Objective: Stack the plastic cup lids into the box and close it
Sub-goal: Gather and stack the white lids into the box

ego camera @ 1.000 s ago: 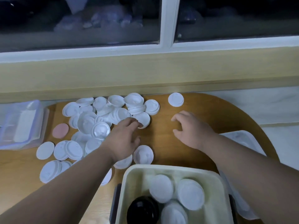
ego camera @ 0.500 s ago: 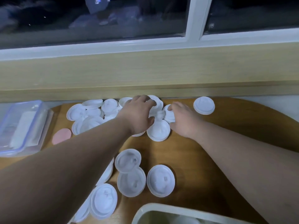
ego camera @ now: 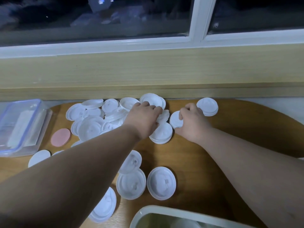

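Right hand (ego camera: pixel 192 122): thumb and fingers pinch a tilted white lid (ego camera: pixel 175 120) at the far edge of the wooden surface (ego camera: pixel 230 137). Left hand (ego camera: pixel 144 120): fingers curled round a second lid (ego camera: pixel 164 115) beside the heap of lids (ego camera: pixel 90 127). Loose lids (ego camera: pixel 161 182) lie nearer. The box (ego camera: pixel 164 211), open-topped, is at the near edge. A clear container (ego camera: pixel 21 125) and a pink disc (ego camera: pixel 60 137) are to the left.

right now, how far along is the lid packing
Early on. Done: cannot tell; the cream rectangular plastic box is open, its inside too dim. In hand: left hand and right hand each grip a white round plastic lid at the far pile. Left: many lids lie loose on the wooden table, then closing.
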